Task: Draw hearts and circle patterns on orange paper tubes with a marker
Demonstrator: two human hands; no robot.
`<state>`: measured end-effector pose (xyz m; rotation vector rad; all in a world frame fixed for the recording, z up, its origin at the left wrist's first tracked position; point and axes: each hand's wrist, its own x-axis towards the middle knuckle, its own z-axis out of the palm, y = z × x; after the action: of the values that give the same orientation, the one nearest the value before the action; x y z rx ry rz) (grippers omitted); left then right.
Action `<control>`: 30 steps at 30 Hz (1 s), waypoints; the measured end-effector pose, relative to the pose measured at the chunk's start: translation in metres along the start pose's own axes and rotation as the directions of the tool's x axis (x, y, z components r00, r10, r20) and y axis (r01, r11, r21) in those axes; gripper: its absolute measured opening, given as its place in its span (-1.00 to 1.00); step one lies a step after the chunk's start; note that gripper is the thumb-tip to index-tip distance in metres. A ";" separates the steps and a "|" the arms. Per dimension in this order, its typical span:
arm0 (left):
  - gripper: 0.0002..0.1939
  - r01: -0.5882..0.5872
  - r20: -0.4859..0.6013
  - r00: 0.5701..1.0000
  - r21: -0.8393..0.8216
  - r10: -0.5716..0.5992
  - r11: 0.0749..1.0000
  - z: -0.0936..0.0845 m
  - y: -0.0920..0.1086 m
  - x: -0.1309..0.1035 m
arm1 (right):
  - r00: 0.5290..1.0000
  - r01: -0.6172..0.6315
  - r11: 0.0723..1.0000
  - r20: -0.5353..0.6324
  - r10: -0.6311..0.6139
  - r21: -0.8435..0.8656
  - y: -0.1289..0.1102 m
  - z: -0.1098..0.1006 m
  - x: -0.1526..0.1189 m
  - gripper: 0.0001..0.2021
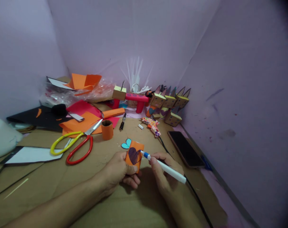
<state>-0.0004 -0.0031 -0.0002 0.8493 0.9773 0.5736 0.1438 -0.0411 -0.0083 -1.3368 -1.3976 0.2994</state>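
Observation:
Between the thumb and fingers of my left hand (121, 169) is an orange paper-covered tube (139, 147), tilted slightly. A dark purple heart (134, 155) is drawn on its face. My right hand (167, 169) grips a white marker (171, 171) with a blue band. The marker's tip meets the orange surface just right of the heart, where a dark line shows. A small turquoise heart-shaped cutout (126, 143) with a dark outline lies just behind the tube. The marker's white cap (140, 126) seems to be the small piece lying farther back.
Scissors (87, 134) with yellow and red handles lie left, beside a short orange roll (107, 129). A patterned glue gun (153, 126) trails a black cord near a phone (185, 148). Box-headed paper animals (173, 101) stand at the back, with orange paper (85, 83) to the left.

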 end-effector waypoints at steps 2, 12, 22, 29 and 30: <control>-0.73 0.000 0.002 1.000 0.001 0.000 1.000 0.000 0.000 -0.001 | 1.000 0.005 1.000 -0.008 -0.005 0.001 0.000 0.001 0.000 -0.84; -0.72 -0.004 -0.002 1.000 0.003 0.004 1.000 0.001 0.000 -0.001 | 0.998 -0.019 1.000 0.057 0.020 -0.015 -0.002 -0.001 -0.001 -0.79; -0.77 -0.011 -0.009 1.000 -0.017 0.011 1.000 0.001 0.001 -0.001 | 0.993 -0.026 1.000 0.117 0.026 -0.003 -0.005 -0.004 -0.002 -0.79; -0.77 0.001 -0.012 1.000 -0.018 -0.001 1.000 0.001 0.001 -0.001 | 0.996 -0.014 1.000 0.087 0.014 0.004 -0.001 -0.003 -0.003 -0.78; -0.77 0.005 -0.015 1.000 -0.015 -0.005 1.000 0.001 0.001 -0.001 | 0.998 -0.021 1.000 0.060 0.020 0.012 -0.001 -0.003 -0.003 -0.78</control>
<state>0.0002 -0.0040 0.0018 0.8301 0.9876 0.5830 0.1446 -0.0448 -0.0079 -1.3426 -1.4304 0.3640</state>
